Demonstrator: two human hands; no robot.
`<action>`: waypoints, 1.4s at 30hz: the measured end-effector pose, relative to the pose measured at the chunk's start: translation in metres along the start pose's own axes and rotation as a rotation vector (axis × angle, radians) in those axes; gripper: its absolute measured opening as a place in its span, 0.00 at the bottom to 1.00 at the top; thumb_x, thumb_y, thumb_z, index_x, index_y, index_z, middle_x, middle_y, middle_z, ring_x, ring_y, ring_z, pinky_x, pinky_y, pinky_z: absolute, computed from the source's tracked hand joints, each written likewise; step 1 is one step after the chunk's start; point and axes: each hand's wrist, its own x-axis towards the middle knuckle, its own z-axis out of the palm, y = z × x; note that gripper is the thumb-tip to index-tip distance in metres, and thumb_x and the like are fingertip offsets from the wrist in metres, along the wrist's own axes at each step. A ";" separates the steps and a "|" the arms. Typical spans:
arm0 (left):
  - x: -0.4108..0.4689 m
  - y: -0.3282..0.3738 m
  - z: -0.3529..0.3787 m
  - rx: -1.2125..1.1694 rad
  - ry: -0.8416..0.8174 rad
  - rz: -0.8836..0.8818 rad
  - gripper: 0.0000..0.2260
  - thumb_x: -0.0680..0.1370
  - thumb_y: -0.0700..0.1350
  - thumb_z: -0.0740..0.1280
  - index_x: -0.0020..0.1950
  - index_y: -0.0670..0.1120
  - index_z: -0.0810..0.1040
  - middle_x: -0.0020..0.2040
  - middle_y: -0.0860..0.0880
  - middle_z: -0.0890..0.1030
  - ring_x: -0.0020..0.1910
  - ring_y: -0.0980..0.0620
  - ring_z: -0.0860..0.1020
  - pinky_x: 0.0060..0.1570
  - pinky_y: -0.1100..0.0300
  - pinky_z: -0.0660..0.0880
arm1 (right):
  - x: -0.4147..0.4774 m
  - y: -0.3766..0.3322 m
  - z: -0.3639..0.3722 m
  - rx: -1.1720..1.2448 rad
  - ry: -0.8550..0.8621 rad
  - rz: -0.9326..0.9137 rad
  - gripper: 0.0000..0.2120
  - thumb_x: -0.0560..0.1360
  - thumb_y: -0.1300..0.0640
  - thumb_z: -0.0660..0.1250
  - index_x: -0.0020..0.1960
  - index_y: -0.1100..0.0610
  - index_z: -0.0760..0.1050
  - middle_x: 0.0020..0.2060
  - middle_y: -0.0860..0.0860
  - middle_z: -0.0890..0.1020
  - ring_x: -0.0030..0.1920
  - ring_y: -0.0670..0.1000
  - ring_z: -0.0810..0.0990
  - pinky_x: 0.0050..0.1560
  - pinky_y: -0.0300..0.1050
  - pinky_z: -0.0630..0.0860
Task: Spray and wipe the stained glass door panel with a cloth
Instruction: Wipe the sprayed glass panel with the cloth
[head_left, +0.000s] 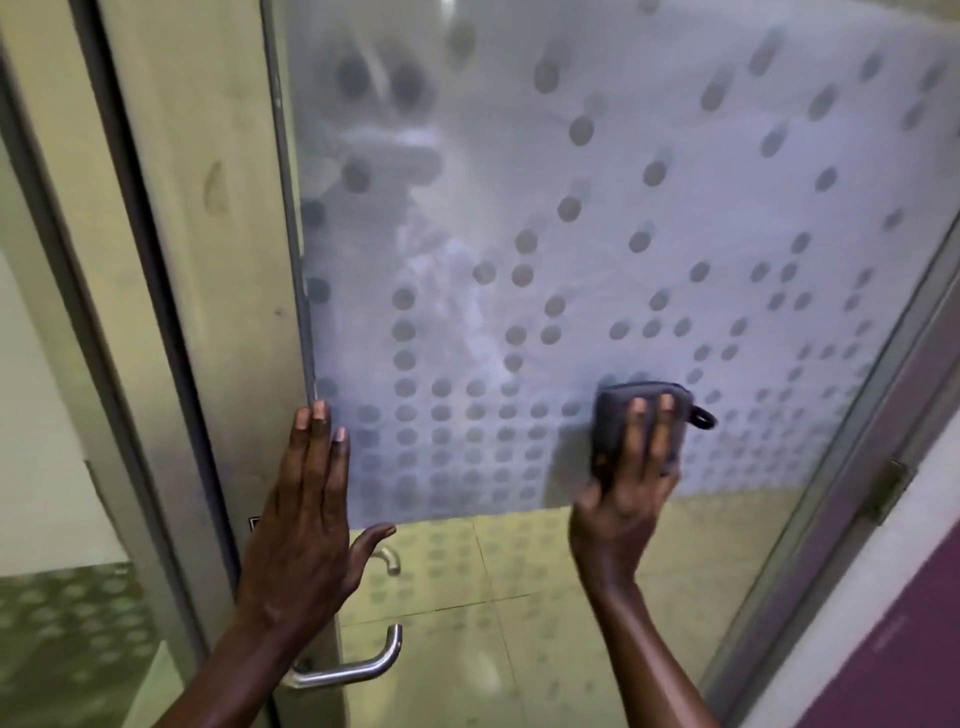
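The frosted glass door panel (649, 218) with a grey dot pattern fills the upper middle of the head view. A whitish smeared streak (457, 291) runs down its left part. My right hand (623, 493) presses a folded grey cloth (613, 415) flat against the lower glass; a small loop sticks out at the cloth's right edge. My left hand (311, 514) lies flat with fingers spread on the left edge of the glass and the door frame, holding nothing. No spray bottle is in view.
A pale door frame (218, 260) runs down the left of the glass. A metal lever handle (358, 665) sits below my left hand. A hinge (888, 488) is on the right frame. Below the frosted film, clear glass shows tiled floor (519, 597).
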 end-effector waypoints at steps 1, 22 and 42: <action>0.000 0.001 -0.001 -0.005 -0.004 -0.004 0.50 0.81 0.67 0.64 0.89 0.34 0.53 0.92 0.35 0.51 0.92 0.35 0.51 0.90 0.42 0.54 | 0.008 0.005 -0.005 0.031 0.047 0.101 0.46 0.73 0.74 0.66 0.89 0.58 0.60 0.89 0.61 0.59 0.90 0.65 0.59 0.84 0.63 0.62; -0.003 0.080 -0.059 -0.214 -0.092 -0.140 0.33 0.77 0.43 0.76 0.81 0.36 0.73 0.88 0.36 0.65 0.89 0.34 0.63 0.83 0.41 0.65 | -0.097 -0.055 -0.037 0.511 -0.506 0.011 0.40 0.76 0.73 0.69 0.85 0.50 0.70 0.88 0.46 0.65 0.86 0.54 0.67 0.78 0.61 0.75; -0.093 0.228 -0.107 -0.906 -0.228 -1.145 0.15 0.74 0.46 0.86 0.54 0.60 0.86 0.51 0.56 0.91 0.53 0.57 0.88 0.57 0.55 0.81 | -0.120 0.019 -0.175 0.725 -0.670 0.081 0.34 0.76 0.50 0.81 0.80 0.52 0.75 0.84 0.53 0.72 0.83 0.57 0.74 0.76 0.54 0.80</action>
